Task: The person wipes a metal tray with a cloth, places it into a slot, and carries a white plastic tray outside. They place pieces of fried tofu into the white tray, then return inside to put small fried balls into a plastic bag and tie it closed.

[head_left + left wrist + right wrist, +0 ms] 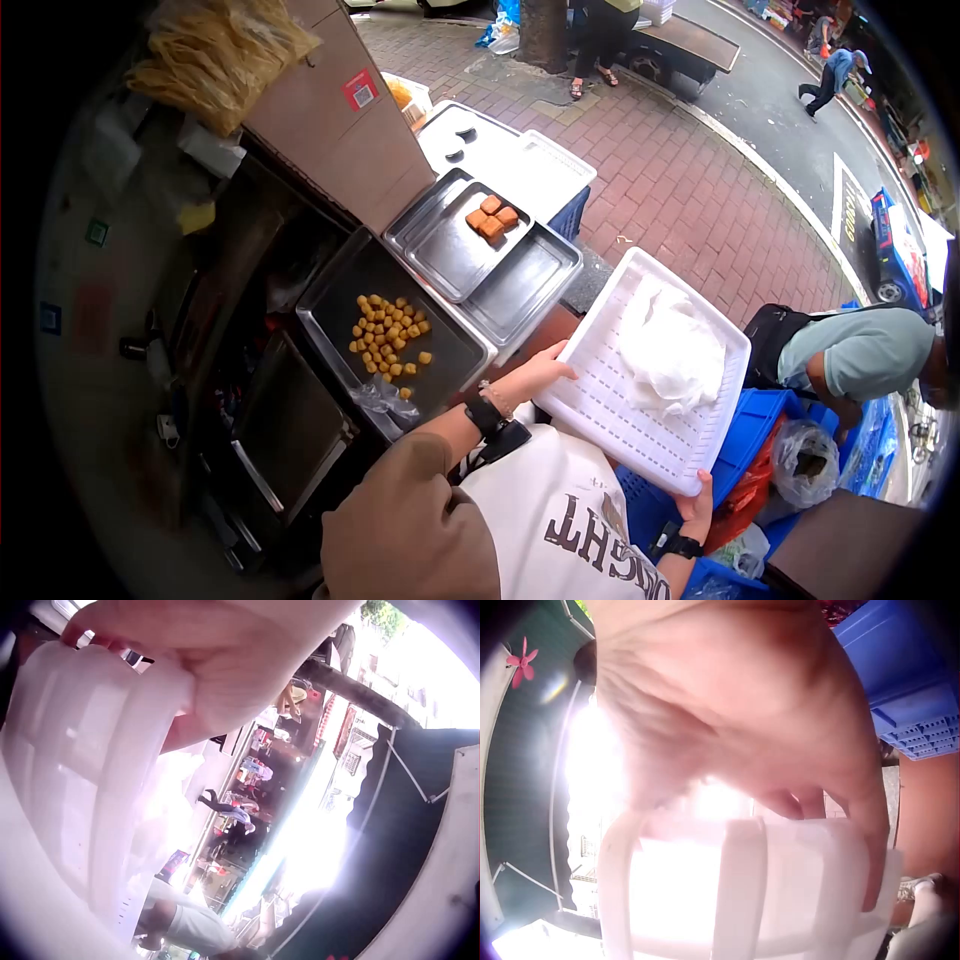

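A shallow white plastic tray [592,385] with a slotted bottom is held tilted in front of the body. On its floor lies a crumpled, thin white sheet [672,348], bunched toward the far side. My left hand [540,376] grips the tray's left edge, thumb over the rim; the left wrist view shows this hand [202,664] close against the white wall. At the near right corner my right hand [697,505] holds the rim. In the right wrist view the fingers of that hand [750,712] curl down over the tray's outer side.
Left stands a dark metal pan [440,375] of small golden-brown pieces with a clear bag. Behind it, steel trays [520,285] overlap, one bearing several orange-brown blocks [491,218]. Blue crates [750,430] and bags stand right, near a person with a black backpack [775,335].
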### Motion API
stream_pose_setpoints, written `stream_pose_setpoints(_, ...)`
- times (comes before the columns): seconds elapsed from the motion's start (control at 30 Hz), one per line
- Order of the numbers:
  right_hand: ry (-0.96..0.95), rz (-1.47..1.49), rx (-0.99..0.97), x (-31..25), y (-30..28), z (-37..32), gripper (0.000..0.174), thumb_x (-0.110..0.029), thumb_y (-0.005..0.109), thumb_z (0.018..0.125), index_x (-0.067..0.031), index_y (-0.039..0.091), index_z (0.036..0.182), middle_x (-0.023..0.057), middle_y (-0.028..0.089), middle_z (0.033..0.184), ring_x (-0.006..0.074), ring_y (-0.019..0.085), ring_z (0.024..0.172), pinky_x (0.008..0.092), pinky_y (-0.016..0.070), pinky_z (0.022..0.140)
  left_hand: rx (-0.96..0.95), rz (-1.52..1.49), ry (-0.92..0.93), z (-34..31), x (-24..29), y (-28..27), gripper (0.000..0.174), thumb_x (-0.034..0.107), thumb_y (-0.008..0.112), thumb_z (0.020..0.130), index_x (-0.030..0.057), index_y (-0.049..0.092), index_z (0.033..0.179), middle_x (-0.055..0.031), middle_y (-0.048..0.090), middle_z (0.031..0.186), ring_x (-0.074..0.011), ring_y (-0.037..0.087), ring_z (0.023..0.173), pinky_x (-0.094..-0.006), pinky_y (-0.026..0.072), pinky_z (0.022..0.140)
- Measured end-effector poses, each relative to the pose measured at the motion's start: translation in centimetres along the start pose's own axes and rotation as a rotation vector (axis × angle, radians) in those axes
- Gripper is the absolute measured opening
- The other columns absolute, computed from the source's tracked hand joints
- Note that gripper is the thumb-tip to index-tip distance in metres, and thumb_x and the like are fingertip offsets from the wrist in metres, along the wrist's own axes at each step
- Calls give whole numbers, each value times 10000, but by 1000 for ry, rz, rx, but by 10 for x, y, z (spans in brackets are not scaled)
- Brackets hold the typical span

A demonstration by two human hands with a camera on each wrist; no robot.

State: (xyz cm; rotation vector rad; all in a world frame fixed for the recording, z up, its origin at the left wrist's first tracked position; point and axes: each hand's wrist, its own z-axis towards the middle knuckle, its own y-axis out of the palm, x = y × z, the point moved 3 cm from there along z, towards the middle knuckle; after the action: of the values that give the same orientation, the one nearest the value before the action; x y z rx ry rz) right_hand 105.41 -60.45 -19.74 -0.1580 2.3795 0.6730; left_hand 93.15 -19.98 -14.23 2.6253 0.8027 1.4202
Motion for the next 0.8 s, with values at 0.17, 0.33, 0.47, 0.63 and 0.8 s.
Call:
stream_pose_setpoints(0.17, -34, 165, 156, -115, 29, 54, 730, -393, 621, 735, -86, 360, 1343, 108, 486, 1277, 323, 483, 1124, 516, 423, 852, -81, 129, 0, 172, 85, 24, 679, 132, 607, 701, 84, 401, 1346, -186, 525, 1235, -295, 499, 1137, -354, 389, 947)
stream_pose_setpoints(0.33, -144, 199, 304, -202, 41, 114, 740, -413, 615, 727, -110, 356, 1351, 118, 482, 1271, 324, 480, 1119, 513, 423, 847, -189, 210, -27, 261, 202, 60, 696, 198, 614, 703, 99, 383, 1352, -209, 544, 1211, -336, 529, 1106, -376, 412, 936)
stream_pose_setpoints(0.47, -187, 270, 273, -269, 46, 202, 743, -392, 611, 732, -74, 347, 1349, 136, 462, 1295, 337, 468, 1149, 536, 427, 859, -189, 226, -60, 344, 266, 64, 685, 130, 591, 732, 109, 353, 1374, -170, 509, 1245, -277, 495, 1136, -340, 393, 945)
stream_pose_setpoints(0.63, -161, 199, 59, -362, 31, 411, 690, -357, 562, 781, -27, 343, 1346, 145, 479, 1295, 336, 474, 1165, 517, 408, 923, -178, 39, 102, 495, 323, 37, 651, 30, 563, 749, 67, 360, 1367, -117, 500, 1242, -212, 469, 1138, -297, 371, 954)
stream_pose_setpoints(0.8, -113, -62, -45, -513, 97, 625, 611, -345, 586, 799, 7, 436, 1275, 148, 528, 1235, 275, 537, 1099, 420, 443, 903, 54, -89, 103, 628, 369, -26, 562, -9, 553, 734, -11, 423, 1280, -135, 538, 1187, -237, 511, 1089, -329, 403, 930)
